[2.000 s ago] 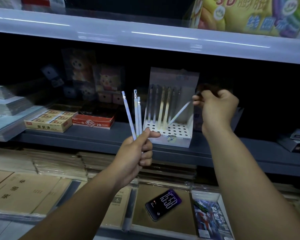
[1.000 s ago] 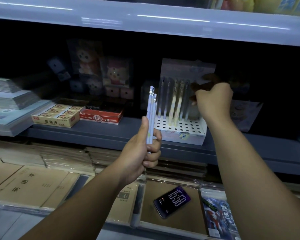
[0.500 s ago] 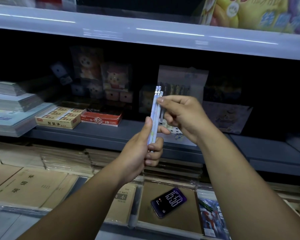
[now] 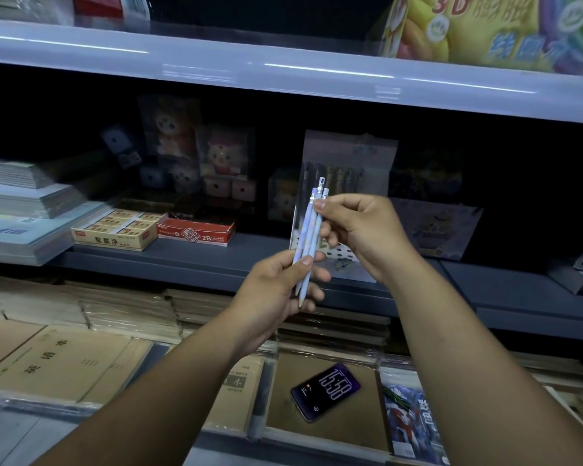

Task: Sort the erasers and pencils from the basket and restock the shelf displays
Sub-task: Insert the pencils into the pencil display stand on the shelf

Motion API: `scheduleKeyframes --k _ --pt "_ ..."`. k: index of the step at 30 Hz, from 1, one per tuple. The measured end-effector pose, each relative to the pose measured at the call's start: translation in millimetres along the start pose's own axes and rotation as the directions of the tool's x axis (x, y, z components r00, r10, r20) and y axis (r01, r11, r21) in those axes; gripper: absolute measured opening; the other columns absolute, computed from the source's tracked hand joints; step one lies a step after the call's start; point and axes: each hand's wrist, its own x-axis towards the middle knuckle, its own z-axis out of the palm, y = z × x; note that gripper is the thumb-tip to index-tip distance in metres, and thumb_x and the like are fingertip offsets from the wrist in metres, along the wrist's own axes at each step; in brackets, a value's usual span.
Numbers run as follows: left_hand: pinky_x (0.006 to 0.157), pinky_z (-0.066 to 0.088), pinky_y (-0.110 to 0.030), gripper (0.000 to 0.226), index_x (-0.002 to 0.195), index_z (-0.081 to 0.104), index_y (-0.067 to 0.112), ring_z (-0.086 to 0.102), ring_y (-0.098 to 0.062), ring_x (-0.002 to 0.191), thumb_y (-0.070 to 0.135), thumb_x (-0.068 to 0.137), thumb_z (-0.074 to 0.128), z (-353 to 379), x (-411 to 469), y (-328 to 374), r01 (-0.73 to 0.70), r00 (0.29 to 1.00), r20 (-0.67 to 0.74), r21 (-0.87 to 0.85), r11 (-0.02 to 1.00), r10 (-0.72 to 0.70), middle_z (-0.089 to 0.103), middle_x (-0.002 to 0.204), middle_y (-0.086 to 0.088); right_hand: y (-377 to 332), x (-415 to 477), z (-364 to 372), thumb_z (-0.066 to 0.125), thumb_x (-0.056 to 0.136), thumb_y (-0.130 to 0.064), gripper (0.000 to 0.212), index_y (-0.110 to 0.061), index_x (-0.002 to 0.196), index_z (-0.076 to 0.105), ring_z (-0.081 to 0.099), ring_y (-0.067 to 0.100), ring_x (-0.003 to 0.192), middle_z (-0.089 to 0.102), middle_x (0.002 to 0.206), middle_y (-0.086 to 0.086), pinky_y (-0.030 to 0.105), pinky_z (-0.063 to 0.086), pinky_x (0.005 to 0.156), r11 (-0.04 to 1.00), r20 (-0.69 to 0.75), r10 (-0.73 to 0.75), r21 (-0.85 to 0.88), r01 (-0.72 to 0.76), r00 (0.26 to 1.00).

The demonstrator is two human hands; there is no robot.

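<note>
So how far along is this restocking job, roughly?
Some pencils already stand in the display stand. In hand: a bundle of three pencils, gripped low by the left hand and pinched near the top by the right hand. Those are not yet slotted in. The eraser box sits on the shelf; the basket is out of view.

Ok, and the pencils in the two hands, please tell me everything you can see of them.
The pencils are three, it seems: slim, pale lilac-blue, plastic by their look, with small metal caps on top and pointed tips below. They form one bundle, almost upright, tops leaning slightly right. The left hand grips the lower part, thumb across the front; the right hand pinches the upper part under the caps. Nothing else touches them; the display box stands behind.
</note>
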Motion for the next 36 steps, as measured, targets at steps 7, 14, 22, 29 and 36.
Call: scheduleKeyframes --k 7,14,22,29,36 --pt "0.072 0.061 -0.031 0.025 0.121 0.066 0.005 0.067 -0.02 0.076 0.017 0.104 0.054 2 3 -3 -0.003 0.999 -0.034 -0.065 0.998 0.0 0.075 0.103 -0.015 -2 0 -5 0.069 0.094 -0.008 0.015 0.005 0.102 0.072 0.065 0.017 0.064 0.071 0.084 0.02 0.025 0.052 0.057 0.999 -0.058 0.003 0.044 0.0 0.998" --pt "0.077 0.063 -0.034 0.026 0.124 0.065 0.004 0.072 -0.022 0.083 0.017 0.103 0.056 3 5 -4 -0.003 1.0 -0.025 -0.105 0.994 0.0 0.075 0.112 -0.017 -3 1 -4 0.071 0.093 -0.009 0.014 0.002 0.101 0.073 0.064 0.02 0.064 0.072 0.087 0.025 0.026 0.051 0.055 0.999 -0.116 -0.01 0.037 0.014 0.993" --pt "0.086 0.062 -0.038 0.028 0.124 0.063 0.003 0.074 -0.031 0.102 0.019 0.103 0.054 0 5 -5 0.022 0.996 -0.08 -0.145 0.989 -0.033 0.075 0.113 -0.016 -7 6 -20 0.071 0.093 -0.011 0.011 0.0 0.095 0.073 0.063 0.018 0.06 0.071 0.074 0.015 0.023 0.052 0.055 0.998 -0.255 -0.027 0.042 0.039 0.967" --pt "0.082 0.063 -0.035 0.026 0.122 0.064 0.004 0.075 -0.029 0.1 0.019 0.103 0.053 -4 7 -7 0.025 0.989 -0.14 -0.17 0.985 -0.049 0.076 0.112 -0.015 -15 12 -33 0.062 0.094 0.001 0.014 -0.002 0.082 0.068 0.065 0.017 0.059 0.069 0.066 0.006 0.023 0.053 0.057 0.993 -0.46 -0.114 -0.033 0.111 0.881" --pt "0.077 0.062 -0.03 0.026 0.121 0.065 0.005 0.073 -0.019 0.082 0.02 0.101 0.058 -7 13 -9 0.007 0.979 -0.2 -0.19 0.982 -0.046 0.077 0.104 -0.015 -11 25 -36 0.054 0.097 0.001 0.017 -0.006 0.087 0.066 0.069 0.017 0.058 0.067 0.054 -0.003 0.03 0.055 0.058 0.969 -0.555 -0.219 -0.218 0.114 0.802"
